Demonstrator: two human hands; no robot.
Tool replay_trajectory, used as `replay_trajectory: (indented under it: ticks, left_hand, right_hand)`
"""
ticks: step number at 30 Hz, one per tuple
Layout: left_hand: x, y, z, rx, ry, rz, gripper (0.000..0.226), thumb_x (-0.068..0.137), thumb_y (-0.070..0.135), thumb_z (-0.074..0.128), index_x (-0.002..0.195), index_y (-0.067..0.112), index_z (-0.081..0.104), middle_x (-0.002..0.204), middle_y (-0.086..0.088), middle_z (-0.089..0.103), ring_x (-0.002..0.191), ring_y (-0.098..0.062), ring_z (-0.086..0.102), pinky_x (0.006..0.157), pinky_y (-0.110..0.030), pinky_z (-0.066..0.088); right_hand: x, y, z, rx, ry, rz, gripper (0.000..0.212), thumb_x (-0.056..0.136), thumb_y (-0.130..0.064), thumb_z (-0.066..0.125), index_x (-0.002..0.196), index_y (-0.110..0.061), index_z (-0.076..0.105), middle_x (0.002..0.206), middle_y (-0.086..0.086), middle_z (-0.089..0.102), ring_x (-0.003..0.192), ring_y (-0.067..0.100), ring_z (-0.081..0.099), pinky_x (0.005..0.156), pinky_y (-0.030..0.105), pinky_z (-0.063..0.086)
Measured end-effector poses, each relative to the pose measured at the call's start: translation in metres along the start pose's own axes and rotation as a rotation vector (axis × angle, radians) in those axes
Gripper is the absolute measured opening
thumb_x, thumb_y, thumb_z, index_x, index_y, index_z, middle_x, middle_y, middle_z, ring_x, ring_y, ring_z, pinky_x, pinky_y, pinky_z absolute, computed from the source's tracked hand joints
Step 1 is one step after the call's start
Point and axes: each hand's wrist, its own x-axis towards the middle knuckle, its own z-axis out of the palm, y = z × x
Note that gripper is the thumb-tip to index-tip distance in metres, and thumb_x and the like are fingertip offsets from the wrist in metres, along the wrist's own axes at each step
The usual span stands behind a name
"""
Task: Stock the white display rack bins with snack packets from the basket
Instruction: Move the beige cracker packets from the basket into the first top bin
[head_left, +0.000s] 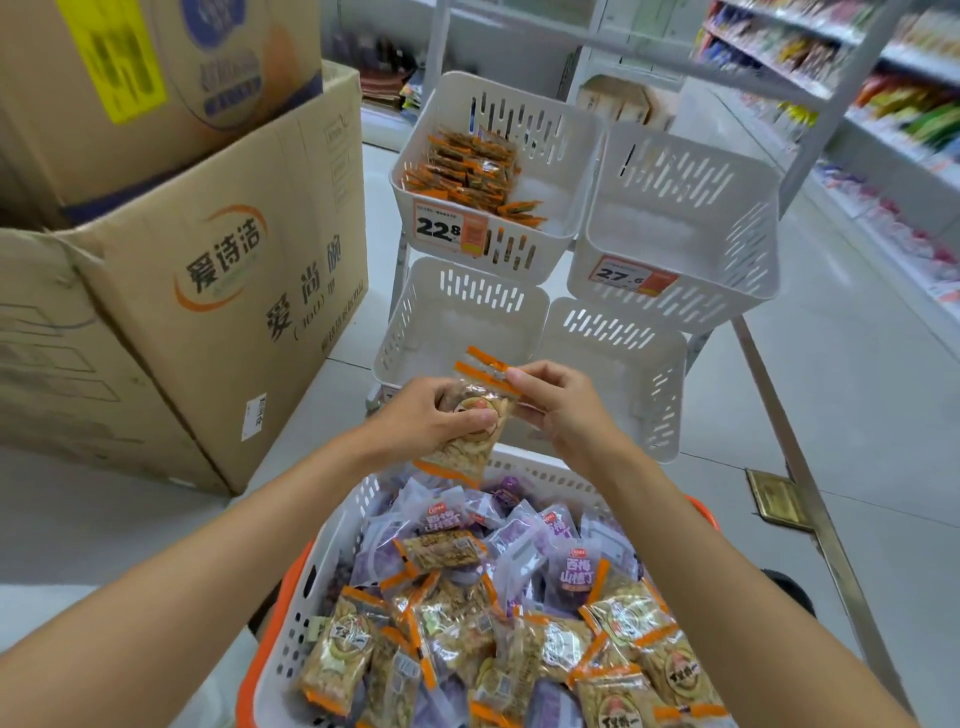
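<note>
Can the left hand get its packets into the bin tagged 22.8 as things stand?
Probably yes: the left hand grips the packets in front of that bin, whose top is open, and nothing stands between them.

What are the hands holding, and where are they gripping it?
Orange-edged snack packets, seemingly two stacked. The left hand grips their middle; the right hand pinches near the top sealed edge.

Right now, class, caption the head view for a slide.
Left hand and right hand hold snack packets above the basket, facing white rack bins.
</note>
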Motion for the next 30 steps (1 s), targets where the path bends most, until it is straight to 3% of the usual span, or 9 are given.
replay_trajectory:
  ticks: [2,6,8,9,14,17,19,25,30]
  left_hand:
    - [0.009,0.010,-0.004,0.036,0.027,0.037,0.033,0.091,0.025,0.070,0.066,0.020,0.049,0.057,0.017,0.047,0.052,0.002,0.045,0.053,-0.015,0.038]
    - [0.030,0.043,-0.017,0.175,0.000,0.110,0.033,0.090,0.020,0.071,0.066,0.027,0.049,0.049,0.024,0.054,0.050,0.007,0.051,0.051,-0.009,0.037]
    - [0.047,0.058,-0.027,0.196,-0.101,0.105,0.019,0.083,0.024,0.079,0.091,0.026,0.062,0.073,0.022,0.067,0.069,0.004,0.064,0.063,-0.009,0.045]
    - [0.057,0.067,-0.032,0.214,-0.140,0.106,0.034,0.078,0.025,0.083,0.105,0.027,0.061,0.085,0.018,0.070,0.078,0.001,0.068,0.068,-0.012,0.049]
    - [0.119,0.106,-0.053,0.418,-0.091,0.206,0.034,0.071,0.016,0.088,0.099,0.017,0.069,0.090,0.001,0.074,0.080,-0.012,0.070,0.069,-0.023,0.056]
    - [0.162,0.121,-0.071,0.463,-0.043,0.242,0.070,0.066,0.028,0.092,0.126,0.014,0.058,0.115,0.001,0.069,0.099,-0.016,0.066,0.083,-0.029,0.057]
    - [0.189,0.128,-0.089,0.601,0.006,0.256,0.103,0.062,0.048,0.089,0.146,0.020,0.037,0.136,0.010,0.052,0.121,-0.013,0.054,0.102,-0.030,0.047]
    - [0.261,0.113,-0.141,1.078,0.058,0.134,0.130,0.052,0.095,0.052,0.157,0.027,0.016,0.165,0.004,0.017,0.152,-0.017,0.013,0.122,-0.048,0.017]
    - [0.283,0.080,-0.146,1.058,-0.028,0.062,0.133,0.055,0.097,0.041,0.158,0.026,-0.004,0.166,0.007,-0.007,0.152,-0.012,-0.009,0.122,-0.053,-0.004]
  right_hand:
    - [0.008,-0.006,0.000,0.081,-0.014,0.035,0.009,0.092,-0.013,0.065,0.084,-0.009,0.063,0.074,-0.001,0.071,0.073,0.014,0.066,0.067,0.024,0.053]
    - [0.028,-0.042,-0.009,-0.309,-0.238,-0.004,0.032,0.085,-0.024,0.075,0.115,-0.019,0.065,0.085,-0.003,0.068,0.070,0.008,0.056,0.058,0.022,0.041]
    - [0.042,-0.065,-0.010,-0.431,-0.200,-0.110,0.024,0.090,-0.015,0.070,0.114,-0.010,0.067,0.084,0.002,0.067,0.068,0.010,0.057,0.059,0.022,0.044]
    - [0.051,-0.076,-0.011,-0.463,-0.160,-0.159,0.020,0.092,-0.013,0.067,0.110,-0.007,0.067,0.085,0.005,0.067,0.071,0.012,0.060,0.061,0.024,0.046]
    - [0.092,-0.130,-0.016,-0.605,-0.225,-0.147,0.027,0.086,-0.011,0.074,0.110,-0.011,0.063,0.093,0.009,0.068,0.075,0.011,0.065,0.064,0.027,0.054]
    - [0.122,-0.165,-0.024,-0.718,-0.156,-0.220,0.019,0.084,-0.006,0.074,0.100,-0.014,0.068,0.086,0.006,0.070,0.070,0.009,0.066,0.065,0.028,0.057]
    - [0.149,-0.184,-0.031,-0.731,-0.004,-0.313,0.015,0.086,-0.005,0.072,0.097,-0.014,0.068,0.085,0.005,0.070,0.073,0.013,0.065,0.069,0.030,0.055]
    - [0.256,-0.190,-0.050,-1.163,0.297,-0.471,0.027,0.085,0.000,0.062,0.109,-0.011,0.064,0.102,0.006,0.065,0.093,0.020,0.059,0.074,0.025,0.038]
    - [0.309,-0.157,-0.042,-1.490,-0.052,-0.169,0.039,0.090,-0.016,0.068,0.126,-0.009,0.057,0.129,0.011,0.057,0.121,0.028,0.053,0.095,0.033,0.042]
